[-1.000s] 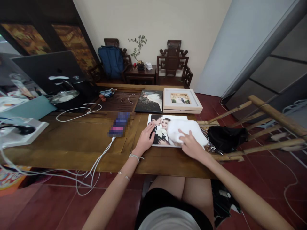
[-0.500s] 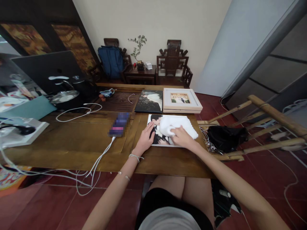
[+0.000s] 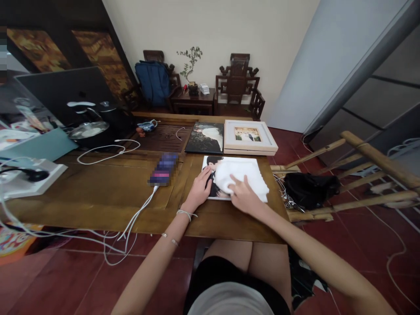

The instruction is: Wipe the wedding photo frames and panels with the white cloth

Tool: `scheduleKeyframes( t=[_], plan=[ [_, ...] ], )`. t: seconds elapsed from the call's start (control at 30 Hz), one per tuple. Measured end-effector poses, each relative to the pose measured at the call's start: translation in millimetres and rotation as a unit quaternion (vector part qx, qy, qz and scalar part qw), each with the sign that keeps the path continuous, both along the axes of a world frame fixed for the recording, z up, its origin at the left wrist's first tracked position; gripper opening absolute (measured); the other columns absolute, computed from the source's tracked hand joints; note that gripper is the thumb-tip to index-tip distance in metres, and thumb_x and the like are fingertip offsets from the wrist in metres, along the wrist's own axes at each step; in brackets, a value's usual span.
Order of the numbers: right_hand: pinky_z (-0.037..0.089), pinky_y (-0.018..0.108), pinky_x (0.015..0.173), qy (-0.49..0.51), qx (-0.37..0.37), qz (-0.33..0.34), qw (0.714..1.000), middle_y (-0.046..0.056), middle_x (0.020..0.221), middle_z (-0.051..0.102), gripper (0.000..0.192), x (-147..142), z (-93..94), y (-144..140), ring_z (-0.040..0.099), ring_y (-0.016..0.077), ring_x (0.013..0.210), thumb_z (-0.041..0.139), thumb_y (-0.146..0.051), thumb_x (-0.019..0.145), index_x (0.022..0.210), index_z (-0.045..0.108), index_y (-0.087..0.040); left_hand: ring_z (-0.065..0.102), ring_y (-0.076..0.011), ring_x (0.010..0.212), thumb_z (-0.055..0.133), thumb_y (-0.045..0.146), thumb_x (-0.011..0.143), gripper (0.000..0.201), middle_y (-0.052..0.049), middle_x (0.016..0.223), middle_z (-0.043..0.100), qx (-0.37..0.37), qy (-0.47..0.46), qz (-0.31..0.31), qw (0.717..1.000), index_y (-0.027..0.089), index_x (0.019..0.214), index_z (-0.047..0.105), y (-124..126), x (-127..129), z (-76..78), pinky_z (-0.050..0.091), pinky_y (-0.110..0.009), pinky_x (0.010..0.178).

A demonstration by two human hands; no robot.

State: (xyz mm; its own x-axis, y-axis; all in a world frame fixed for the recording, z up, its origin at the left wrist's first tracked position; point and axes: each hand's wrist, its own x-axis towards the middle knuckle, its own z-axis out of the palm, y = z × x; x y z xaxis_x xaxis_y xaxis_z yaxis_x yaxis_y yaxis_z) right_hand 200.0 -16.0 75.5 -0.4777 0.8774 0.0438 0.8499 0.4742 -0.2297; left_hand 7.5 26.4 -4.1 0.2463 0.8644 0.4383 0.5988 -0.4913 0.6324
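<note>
We reach both bare arms forward. Our left hand (image 3: 198, 191) lies flat, fingers spread and pointing ahead; our right hand (image 3: 242, 195) presses palm down, fingers extended, close beside it.

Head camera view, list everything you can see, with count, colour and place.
photo print: one, flat at the table's near right, mostly covered by the cloth
cloth: one, white, on the print
framed photo: one, white frame, behind the print
dark photo panel: one, left of the frame
table: one, brown wood
cables: several, white, on the table and hanging off its near edge
black bag: one, right of the table
left hand: flat on the print's left edge
right hand: pressing the cloth
</note>
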Motion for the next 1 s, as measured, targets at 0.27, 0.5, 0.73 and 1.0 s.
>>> scheduleKeyframes(
  t=[0.27, 0.5, 0.73, 1.0],
  plan=[
    [0.013, 0.062, 0.106, 0.027, -0.047, 0.093, 0.994, 0.017, 0.133, 0.05, 0.035, 2.8, -1.6, -65.9, 0.034, 0.0297, 0.131, 0.043, -0.006, 0.068, 0.092, 0.065, -0.017, 0.035, -0.0223, 0.134, 0.034, 0.019, 0.092, 0.041, -0.011, 0.14, 0.045, -0.001, -0.007, 0.008, 1.0, 0.016, 0.13, 0.048, 0.4, 1.2, 0.4, 0.029, -0.045, 0.112],
    [0.024, 0.05, 0.102, 0.001, -0.027, -0.007, 1.0, 0.017, 0.118, 0.061, 0.033, -6.8, 6.2, 33.8, 0.053, 0.0288, 0.114, 0.041, -0.007, 0.075, 0.097, 0.064, -0.015, 0.035, -0.0224, 0.135, 0.036, 0.018, 0.091, 0.043, -0.011, 0.142, 0.043, 0.002, -0.005, -0.004, 1.0, 0.016, 0.132, 0.046, 1.2, -0.2, 0.4, 0.029, -0.045, 0.112],
    [0.029, 0.052, 0.096, -0.004, -0.008, -0.031, 0.999, 0.017, 0.109, 0.063, 0.032, -22.9, 8.6, 96.4, 0.054, 0.0311, 0.107, 0.039, -0.008, 0.076, 0.097, 0.063, -0.014, 0.036, -0.0229, 0.134, 0.037, 0.019, 0.091, 0.041, -0.013, 0.14, 0.045, 0.005, -0.013, -0.004, 1.0, 0.014, 0.129, 0.049, 0.1, -0.2, 2.4, 0.029, -0.044, 0.113],
    [0.015, 0.063, 0.103, -0.012, 0.011, 0.032, 0.999, 0.02, 0.134, 0.047, 0.036, -14.6, -6.1, 16.0, 0.03, 0.0324, 0.133, 0.04, -0.006, 0.076, 0.103, 0.063, -0.012, 0.034, -0.0222, 0.135, 0.036, 0.017, 0.09, 0.044, -0.012, 0.143, 0.042, 0.0, -0.009, -0.013, 1.0, 0.013, 0.133, 0.045, 0.2, 0.1, 4.2, 0.028, -0.043, 0.113]
  ],
)
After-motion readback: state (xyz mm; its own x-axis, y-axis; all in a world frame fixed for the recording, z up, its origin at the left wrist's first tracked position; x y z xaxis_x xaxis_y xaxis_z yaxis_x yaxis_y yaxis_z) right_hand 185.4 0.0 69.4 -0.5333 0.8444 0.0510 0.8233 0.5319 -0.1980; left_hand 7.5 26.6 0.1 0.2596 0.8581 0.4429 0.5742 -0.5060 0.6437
